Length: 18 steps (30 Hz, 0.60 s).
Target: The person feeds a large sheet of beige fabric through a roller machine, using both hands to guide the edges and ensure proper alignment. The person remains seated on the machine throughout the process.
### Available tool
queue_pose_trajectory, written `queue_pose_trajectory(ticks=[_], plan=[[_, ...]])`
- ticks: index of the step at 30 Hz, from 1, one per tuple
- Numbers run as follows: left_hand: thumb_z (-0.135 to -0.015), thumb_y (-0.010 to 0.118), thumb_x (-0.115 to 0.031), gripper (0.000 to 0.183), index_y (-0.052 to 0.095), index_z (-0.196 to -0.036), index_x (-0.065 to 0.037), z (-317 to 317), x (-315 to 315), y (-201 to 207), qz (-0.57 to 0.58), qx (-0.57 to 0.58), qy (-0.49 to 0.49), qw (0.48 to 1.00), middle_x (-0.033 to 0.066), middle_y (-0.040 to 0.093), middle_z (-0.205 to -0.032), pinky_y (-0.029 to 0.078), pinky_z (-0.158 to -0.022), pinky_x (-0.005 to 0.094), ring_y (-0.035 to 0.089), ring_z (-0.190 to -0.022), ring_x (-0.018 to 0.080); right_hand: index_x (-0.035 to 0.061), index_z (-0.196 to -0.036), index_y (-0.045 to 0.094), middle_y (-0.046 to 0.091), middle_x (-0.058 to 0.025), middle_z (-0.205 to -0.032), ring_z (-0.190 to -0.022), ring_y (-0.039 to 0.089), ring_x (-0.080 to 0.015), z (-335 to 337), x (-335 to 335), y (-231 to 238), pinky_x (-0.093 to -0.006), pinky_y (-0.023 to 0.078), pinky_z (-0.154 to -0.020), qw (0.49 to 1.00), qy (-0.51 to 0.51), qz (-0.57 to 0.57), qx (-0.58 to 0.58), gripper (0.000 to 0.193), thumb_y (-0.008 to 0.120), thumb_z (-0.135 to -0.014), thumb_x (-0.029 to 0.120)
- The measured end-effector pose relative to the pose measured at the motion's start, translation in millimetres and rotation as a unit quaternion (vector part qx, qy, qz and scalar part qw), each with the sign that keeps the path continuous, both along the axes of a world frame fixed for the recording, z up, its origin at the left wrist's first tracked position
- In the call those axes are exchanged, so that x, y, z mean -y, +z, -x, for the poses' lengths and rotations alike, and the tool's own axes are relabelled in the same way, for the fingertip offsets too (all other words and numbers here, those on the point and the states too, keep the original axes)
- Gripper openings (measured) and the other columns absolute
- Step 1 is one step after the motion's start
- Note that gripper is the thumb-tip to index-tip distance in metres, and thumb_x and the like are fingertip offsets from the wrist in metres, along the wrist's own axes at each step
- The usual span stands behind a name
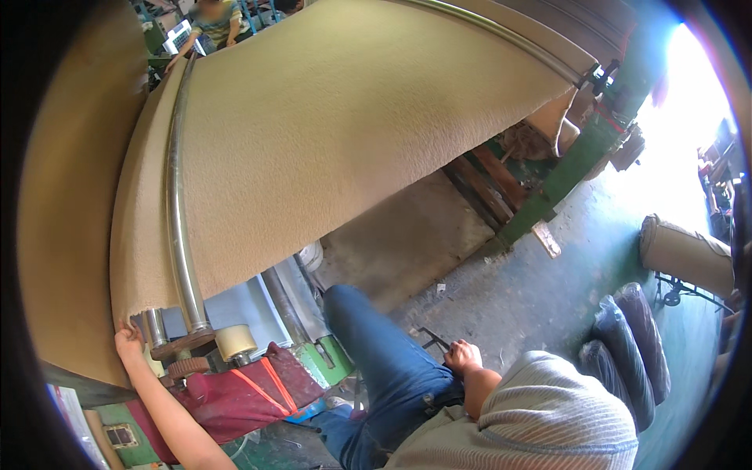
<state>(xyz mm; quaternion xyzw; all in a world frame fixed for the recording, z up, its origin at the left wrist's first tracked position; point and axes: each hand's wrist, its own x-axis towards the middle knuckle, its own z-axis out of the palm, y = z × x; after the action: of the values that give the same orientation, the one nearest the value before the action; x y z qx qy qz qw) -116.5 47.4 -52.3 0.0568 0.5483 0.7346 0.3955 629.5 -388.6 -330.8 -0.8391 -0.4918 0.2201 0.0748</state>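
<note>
The left hand pinches the near edge of the beige cloth, which stretches beneath a metal bar. The right hand is closed around a dark tool.

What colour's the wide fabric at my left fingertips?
Tan fabric, best seen in the head view.

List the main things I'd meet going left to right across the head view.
Left hand → steel bar → cream cylinder → right hand → plastic-wrapped dark rolls.
</note>
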Motion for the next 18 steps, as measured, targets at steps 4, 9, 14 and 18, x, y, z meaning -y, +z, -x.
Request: queue_pose_trajectory(ticks=[4,9,14,18], plan=[[-0.072,0.038,0.010,0.046,0.055,-0.112,-0.002,-20,14,-1,-0.058,0.010,-0.145,0.988,0.0167,0.057,-0.105,0.051,-0.073,0.0323,0.057,-0.092,0.0258,0.0080,-0.066,0.057,0.059,-0.0127,-0.074,-0.070,0.059,-0.0292,-2,5,-17,-0.0402,0.050,-0.062,1.000,0.002,-0.003,0.014,0.020,0.053,-0.070,0.027],[-0.072,0.053,-0.006,0.035,0.059,-0.107,-0.007,-17,38,18,-0.009,-0.084,-0.250,0.964,0.0087,0.059,-0.100,0.049,-0.073,0.0360,0.057,-0.088,0.0218,0.0102,-0.069,0.059,0.061,-0.0101,-0.077,-0.077,0.059,-0.0271,2,6,-22,-0.0390,0.050,-0.068,0.999,0.040,-0.021,0.008,0.021,0.054,-0.068,0.031],[-0.063,0.041,0.002,0.045,0.061,-0.103,-0.007,-88,40,30,0.011,-0.055,-0.040,0.998,0.0109,0.059,-0.100,0.049,-0.073,0.0385,0.057,-0.089,0.0250,0.0059,-0.064,0.058,0.059,-0.0142,-0.071,-0.071,0.059,-0.0307,-1,8,-28,-0.0406,0.049,-0.064,0.998,0.031,-0.055,0.030,0.018,0.054,-0.065,0.023],[-0.068,0.040,0.002,0.042,0.061,-0.104,-0.007,-97,33,31,0.015,-0.011,-0.046,0.999,0.0111,0.058,-0.102,0.049,-0.079,0.0401,0.056,-0.092,0.0256,0.0056,-0.066,0.061,0.061,-0.0153,-0.076,-0.075,0.060,-0.0292,0,4,-20,-0.0395,0.049,-0.067,0.999,0.024,-0.011,0.031,0.021,0.053,-0.067,0.025]])
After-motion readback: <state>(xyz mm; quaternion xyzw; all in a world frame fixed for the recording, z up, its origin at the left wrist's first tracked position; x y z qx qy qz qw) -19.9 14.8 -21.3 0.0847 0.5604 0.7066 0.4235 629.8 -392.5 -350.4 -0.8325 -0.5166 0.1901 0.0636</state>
